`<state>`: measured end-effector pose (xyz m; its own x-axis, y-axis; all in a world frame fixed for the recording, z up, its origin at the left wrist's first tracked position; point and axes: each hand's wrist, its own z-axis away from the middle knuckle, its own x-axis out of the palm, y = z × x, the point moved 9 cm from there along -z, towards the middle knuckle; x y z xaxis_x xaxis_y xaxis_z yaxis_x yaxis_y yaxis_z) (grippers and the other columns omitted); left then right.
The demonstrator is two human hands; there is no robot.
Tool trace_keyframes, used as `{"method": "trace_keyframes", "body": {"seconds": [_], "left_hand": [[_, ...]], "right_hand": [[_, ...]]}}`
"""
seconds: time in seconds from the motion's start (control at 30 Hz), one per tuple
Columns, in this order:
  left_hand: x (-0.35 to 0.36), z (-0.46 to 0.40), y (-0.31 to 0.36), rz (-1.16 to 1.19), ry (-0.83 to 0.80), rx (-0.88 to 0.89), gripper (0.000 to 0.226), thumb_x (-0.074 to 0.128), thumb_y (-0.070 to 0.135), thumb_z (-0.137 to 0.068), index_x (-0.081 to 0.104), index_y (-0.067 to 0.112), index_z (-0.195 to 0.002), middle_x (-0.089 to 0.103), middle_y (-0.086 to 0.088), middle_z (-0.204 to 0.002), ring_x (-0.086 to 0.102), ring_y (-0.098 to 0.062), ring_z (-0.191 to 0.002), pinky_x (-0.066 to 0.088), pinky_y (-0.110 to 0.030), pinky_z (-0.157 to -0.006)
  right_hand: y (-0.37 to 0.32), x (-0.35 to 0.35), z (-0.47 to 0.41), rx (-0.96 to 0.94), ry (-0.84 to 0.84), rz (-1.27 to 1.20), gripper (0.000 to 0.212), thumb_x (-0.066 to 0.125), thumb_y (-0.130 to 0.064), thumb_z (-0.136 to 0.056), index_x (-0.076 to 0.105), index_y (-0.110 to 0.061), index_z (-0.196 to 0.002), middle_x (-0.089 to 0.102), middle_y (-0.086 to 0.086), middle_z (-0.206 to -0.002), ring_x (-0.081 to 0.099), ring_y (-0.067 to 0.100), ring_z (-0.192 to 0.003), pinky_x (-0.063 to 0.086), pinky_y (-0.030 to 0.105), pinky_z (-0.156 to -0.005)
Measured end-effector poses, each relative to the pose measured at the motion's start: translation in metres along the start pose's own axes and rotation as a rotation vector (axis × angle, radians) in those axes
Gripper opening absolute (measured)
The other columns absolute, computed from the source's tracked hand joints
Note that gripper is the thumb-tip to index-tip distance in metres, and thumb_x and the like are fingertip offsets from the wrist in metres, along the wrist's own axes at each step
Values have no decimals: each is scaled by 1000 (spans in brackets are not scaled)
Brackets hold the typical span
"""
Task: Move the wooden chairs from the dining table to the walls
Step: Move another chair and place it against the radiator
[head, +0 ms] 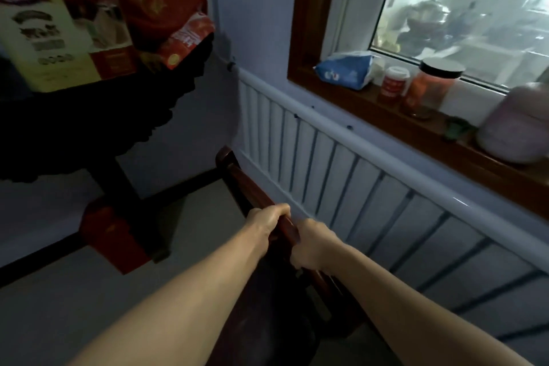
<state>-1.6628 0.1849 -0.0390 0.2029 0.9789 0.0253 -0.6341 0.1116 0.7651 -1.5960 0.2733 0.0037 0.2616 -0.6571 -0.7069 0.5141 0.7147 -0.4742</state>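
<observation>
A dark reddish wooden chair (237,175) stands with its backrest close along the white panelled wall (341,175) below a window. Both my hands grip the top rail of its back. My left hand (269,221) is closed over the rail further along, my right hand (310,248) is closed on it nearer to me. The chair's dark seat lies below my forearms, mostly hidden by them.
A dark table (98,116) loaded with red bags and a boxed package stands at the left, a red box (114,236) on the floor by its leg. The wooden window sill (439,140) holds jars, a blue packet and a pale pot. Light floor lies at lower left.
</observation>
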Motion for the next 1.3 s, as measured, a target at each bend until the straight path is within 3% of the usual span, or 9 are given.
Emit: {"method": "trace_keyframes", "body": {"seconds": [0.4, 0.47, 0.57, 0.63, 0.7, 0.8, 1.03, 1.17, 1.3], "left_hand": [[178, -29, -28, -24, -78, -83, 24, 72, 18, -71, 51, 8, -78, 62, -9, -71, 60, -21, -60, 44, -23, -48], [200, -38, -28, -33, -115, -94, 32, 74, 20, -72, 53, 5, -91, 63, -10, -78, 61, -23, -66, 47, -24, -52], [229, -56, -25, -43, -168, -108, 58, 75, 23, -72, 53, -1, -120, 65, -17, -105, 63, -29, -87, 53, -30, -70], [245, -67, -24, -42, -196, -126, 64, 75, 24, -73, 52, -1, -127, 63, -19, -115, 62, -31, -98, 53, -33, -79], [260, -76, -21, -36, -224, -135, 67, 77, 25, -73, 50, 1, -129, 63, -17, -115, 62, -30, -97, 53, -32, -77], [279, -92, -18, -21, -238, -138, 66, 79, 26, -71, 53, 1, -126, 64, -12, -98, 62, -25, -82, 51, -28, -68], [307, -126, -10, 21, -234, -140, 74, 83, 28, -63, 55, 2, -127, 65, -17, -116, 64, -32, -101, 55, -42, -90], [307, -136, -8, 41, -187, -105, 78, 83, 32, -65, 51, 3, -130, 63, -15, -117, 63, -28, -94, 54, -31, -79], [308, -133, -6, -13, -216, -124, 77, 81, 35, -68, 51, 4, -132, 61, -16, -123, 61, -30, -104, 54, -36, -88]], "right_hand": [[158, -81, -26, 81, -37, -143, 30, 58, 5, -74, 66, -6, -100, 70, 15, -99, 68, 28, -91, 58, 40, -84], [174, -92, -34, 71, -30, -157, 27, 54, 5, -77, 65, -4, -101, 69, 16, -97, 67, 31, -92, 56, 41, -84], [191, -107, -49, 48, -17, -180, 26, 48, 3, -82, 62, 0, -104, 64, 15, -91, 64, 31, -88, 54, 40, -81], [200, -116, -60, 28, -6, -182, 28, 47, 0, -85, 61, -3, -109, 67, 17, -98, 64, 31, -91, 55, 42, -86], [208, -125, -72, 16, 12, -168, 26, 49, -4, -89, 61, -6, -112, 67, 18, -106, 65, 32, -96, 54, 46, -90], [218, -139, -90, -12, 59, -84, 31, 52, -7, -91, 56, -14, -121, 65, 10, -113, 63, 28, -101, 52, 42, -93], [237, -167, -115, 62, 315, 229, 52, 55, -8, -90, 40, -18, -140, 59, 10, -127, 58, 30, -110, 51, 40, -91], [237, -170, -110, 108, 474, 353, 48, 55, -11, -93, 37, -12, -138, 59, 13, -123, 59, 29, -105, 49, 37, -83], [235, -161, -111, 155, 483, 328, 66, 55, -12, -92, 18, -8, -147, 50, 18, -133, 57, 30, -110, 50, 37, -82]]}}
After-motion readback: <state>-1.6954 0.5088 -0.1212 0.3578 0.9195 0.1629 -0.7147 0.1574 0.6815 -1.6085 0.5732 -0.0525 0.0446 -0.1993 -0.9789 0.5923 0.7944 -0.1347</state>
